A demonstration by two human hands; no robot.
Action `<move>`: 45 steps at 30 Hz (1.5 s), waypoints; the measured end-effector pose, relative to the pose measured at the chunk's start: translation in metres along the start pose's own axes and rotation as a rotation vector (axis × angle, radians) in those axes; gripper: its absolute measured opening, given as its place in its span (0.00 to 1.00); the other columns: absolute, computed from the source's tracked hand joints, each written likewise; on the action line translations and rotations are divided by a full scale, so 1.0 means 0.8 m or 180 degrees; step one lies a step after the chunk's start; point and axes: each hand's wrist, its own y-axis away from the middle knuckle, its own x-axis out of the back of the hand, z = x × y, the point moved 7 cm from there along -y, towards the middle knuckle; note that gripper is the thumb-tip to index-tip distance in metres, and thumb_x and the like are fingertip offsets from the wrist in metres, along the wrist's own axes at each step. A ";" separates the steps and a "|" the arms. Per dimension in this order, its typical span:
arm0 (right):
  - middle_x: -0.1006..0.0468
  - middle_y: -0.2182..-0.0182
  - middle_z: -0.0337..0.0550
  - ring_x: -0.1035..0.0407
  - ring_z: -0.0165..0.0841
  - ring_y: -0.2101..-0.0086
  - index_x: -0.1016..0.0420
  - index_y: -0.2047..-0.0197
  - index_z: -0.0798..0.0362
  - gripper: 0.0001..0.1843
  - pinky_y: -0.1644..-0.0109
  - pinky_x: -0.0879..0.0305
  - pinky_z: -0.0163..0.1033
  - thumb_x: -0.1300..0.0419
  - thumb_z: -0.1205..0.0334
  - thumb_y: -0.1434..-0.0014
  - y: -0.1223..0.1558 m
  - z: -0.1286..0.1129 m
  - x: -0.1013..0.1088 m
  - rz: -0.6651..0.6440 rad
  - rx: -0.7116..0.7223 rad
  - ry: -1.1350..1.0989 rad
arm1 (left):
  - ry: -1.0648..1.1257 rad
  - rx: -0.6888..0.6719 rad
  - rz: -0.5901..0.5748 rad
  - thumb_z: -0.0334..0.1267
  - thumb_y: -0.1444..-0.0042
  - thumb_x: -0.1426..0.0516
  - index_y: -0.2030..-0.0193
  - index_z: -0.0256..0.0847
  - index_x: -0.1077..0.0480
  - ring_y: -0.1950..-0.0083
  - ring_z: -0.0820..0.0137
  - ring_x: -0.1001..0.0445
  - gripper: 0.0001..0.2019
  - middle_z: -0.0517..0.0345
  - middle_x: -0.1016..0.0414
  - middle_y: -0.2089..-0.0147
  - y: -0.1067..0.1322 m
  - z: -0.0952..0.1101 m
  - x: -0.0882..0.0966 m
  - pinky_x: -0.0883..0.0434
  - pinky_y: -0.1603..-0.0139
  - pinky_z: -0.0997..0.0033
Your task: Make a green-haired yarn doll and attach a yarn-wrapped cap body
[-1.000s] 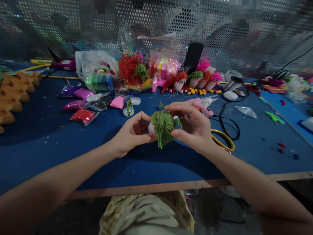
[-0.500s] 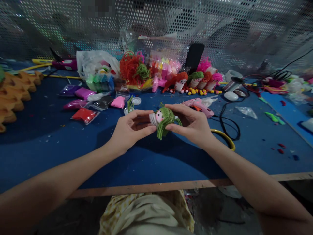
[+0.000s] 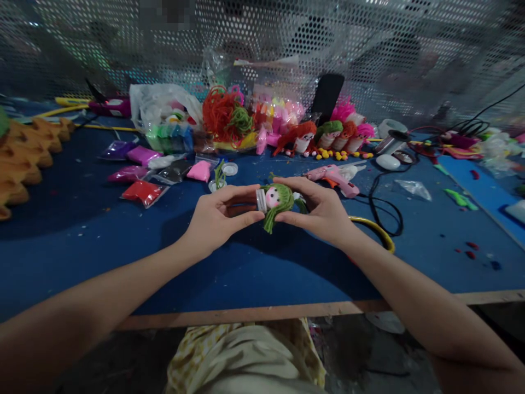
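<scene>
Between my two hands, just above the blue table, lies a small doll [image 3: 272,197] on its side, with green yarn hair and a pale face with pink cheeks. My left hand [image 3: 223,219] pinches its whitish round base between thumb and fingers. Around the green-haired head, my right hand [image 3: 315,210] has its thumb and fingers closed. One strand of the yarn hangs below the head. Behind my left hand are small clear round lids [image 3: 229,169] and a bit of green yarn [image 3: 219,174].
Bags of coloured clay [image 3: 144,193] lie at the left, beside an orange egg-tray-like mould [image 3: 30,145]. Finished yarn dolls [image 3: 302,137] stand at the back, near a dark phone [image 3: 328,96]. A pink glue gun [image 3: 338,178] and black cable [image 3: 379,205] lie right of my hands.
The doll has turned slightly, so its face shows more fully toward me and its base has shifted a little right. Both hands keep their hold.
</scene>
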 end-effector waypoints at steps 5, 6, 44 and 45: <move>0.18 0.47 0.48 0.26 0.43 0.45 0.22 0.41 0.48 0.34 0.35 0.33 0.52 0.23 0.50 0.50 -0.001 -0.003 0.001 -0.0041 0.0042 0.0222 | -0.0006 0.0025 -0.0061 0.34 0.57 0.25 0.51 0.39 0.18 0.52 0.62 0.15 0.23 0.52 0.14 0.53 0.001 0.001 -0.003 0.17 0.44 0.60; 0.18 0.47 0.48 0.26 0.43 0.46 0.21 0.41 0.48 0.34 0.36 0.32 0.52 0.24 0.49 0.50 -0.001 -0.004 0.002 -0.0043 0.0038 0.0246 | -0.0019 0.0040 -0.0044 0.34 0.57 0.25 0.51 0.39 0.19 0.52 0.62 0.15 0.23 0.52 0.13 0.53 0.001 0.001 -0.002 0.17 0.45 0.61; 0.15 0.55 0.46 0.23 0.41 0.54 0.19 0.46 0.49 0.28 0.45 0.28 0.49 0.27 0.45 0.47 -0.002 -0.001 0.003 0.0069 -0.0105 0.0465 | -0.0347 0.0386 -0.0132 0.43 0.57 0.25 0.44 0.38 0.20 0.46 0.54 0.16 0.31 0.47 0.15 0.48 -0.002 -0.010 0.001 0.20 0.39 0.52; 0.15 0.55 0.46 0.23 0.41 0.54 0.19 0.46 0.49 0.28 0.46 0.28 0.49 0.27 0.45 0.47 -0.002 0.001 0.003 0.0083 -0.0152 0.0416 | -0.0384 0.0385 -0.0115 0.43 0.57 0.25 0.45 0.38 0.20 0.47 0.54 0.16 0.31 0.47 0.14 0.49 -0.002 -0.011 0.002 0.20 0.39 0.51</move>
